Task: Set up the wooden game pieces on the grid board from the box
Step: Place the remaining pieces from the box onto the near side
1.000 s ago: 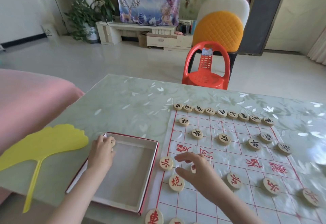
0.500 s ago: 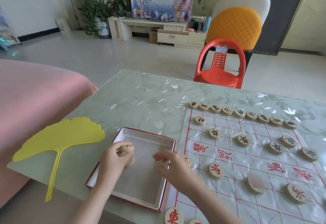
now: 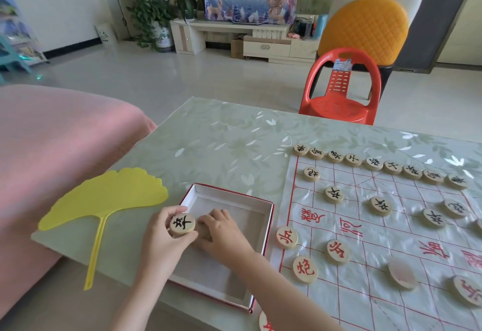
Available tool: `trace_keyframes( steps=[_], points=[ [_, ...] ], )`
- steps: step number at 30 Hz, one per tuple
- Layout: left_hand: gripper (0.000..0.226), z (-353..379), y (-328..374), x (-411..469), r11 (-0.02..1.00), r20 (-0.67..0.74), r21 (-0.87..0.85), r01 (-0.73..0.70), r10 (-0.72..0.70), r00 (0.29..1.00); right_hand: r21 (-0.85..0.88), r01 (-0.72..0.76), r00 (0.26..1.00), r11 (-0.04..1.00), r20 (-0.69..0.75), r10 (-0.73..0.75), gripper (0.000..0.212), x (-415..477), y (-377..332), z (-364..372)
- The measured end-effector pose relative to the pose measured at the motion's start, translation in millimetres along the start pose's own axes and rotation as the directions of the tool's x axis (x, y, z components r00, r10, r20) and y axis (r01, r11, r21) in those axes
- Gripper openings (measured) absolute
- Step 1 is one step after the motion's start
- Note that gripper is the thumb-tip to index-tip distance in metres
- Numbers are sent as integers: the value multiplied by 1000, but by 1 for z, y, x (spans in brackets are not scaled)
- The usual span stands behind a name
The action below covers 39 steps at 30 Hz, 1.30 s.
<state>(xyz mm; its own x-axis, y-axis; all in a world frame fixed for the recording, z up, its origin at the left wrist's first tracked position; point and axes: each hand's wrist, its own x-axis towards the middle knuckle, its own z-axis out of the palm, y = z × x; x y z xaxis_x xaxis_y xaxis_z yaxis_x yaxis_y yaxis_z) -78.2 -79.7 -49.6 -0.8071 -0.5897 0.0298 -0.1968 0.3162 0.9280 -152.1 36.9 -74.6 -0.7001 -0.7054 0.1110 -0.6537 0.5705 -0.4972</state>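
Observation:
My left hand [image 3: 162,239] holds a round wooden piece [image 3: 182,223] with a black character, lifted over the left side of the red-edged white box [image 3: 258,229]. My right hand [image 3: 221,234] reaches into the box beside it, fingers curled down; what lies under them is hidden. The glossy white grid board [image 3: 386,229] with red lines lies to the right. Several black-marked pieces [image 3: 352,159] line its far edge. Red-marked pieces [image 3: 287,237] sit near the board's left side, and one piece [image 3: 401,273] lies blank side up.
A yellow leaf-shaped fan [image 3: 104,200] lies left of the box on the green floral table [image 3: 221,143]. A pink cushion [image 3: 52,148] borders the table's left. A red plastic chair [image 3: 341,88] stands beyond the far edge.
My right hand left the board and went into the box. My left hand raised a black-marked piece out of the box and turned its face up. The view swung left.

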Motion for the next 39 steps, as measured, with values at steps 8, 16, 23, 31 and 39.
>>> trace_keyframes(
  steps=[8,16,23,31,39],
  points=[
    [50,2,-2,-14,994,29,91,-66,64,998,-94,-193,981,977,-13,193,44,-2,12,-17],
    [59,1,-1,-22,1000,68,15,1,-2,998,48,-199,979,979,48,197,46,-4,13,-10],
    [60,4,21,-34,996,102,49,-72,66,993,409,-231,948,883,-110,299,53,-34,13,-49],
    [62,36,58,-75,987,240,59,-151,133,962,445,-263,912,856,-176,372,44,-137,25,-99],
    [57,94,104,-135,980,410,12,-198,176,895,458,-351,841,817,-229,490,45,-232,51,-133]
  ],
)
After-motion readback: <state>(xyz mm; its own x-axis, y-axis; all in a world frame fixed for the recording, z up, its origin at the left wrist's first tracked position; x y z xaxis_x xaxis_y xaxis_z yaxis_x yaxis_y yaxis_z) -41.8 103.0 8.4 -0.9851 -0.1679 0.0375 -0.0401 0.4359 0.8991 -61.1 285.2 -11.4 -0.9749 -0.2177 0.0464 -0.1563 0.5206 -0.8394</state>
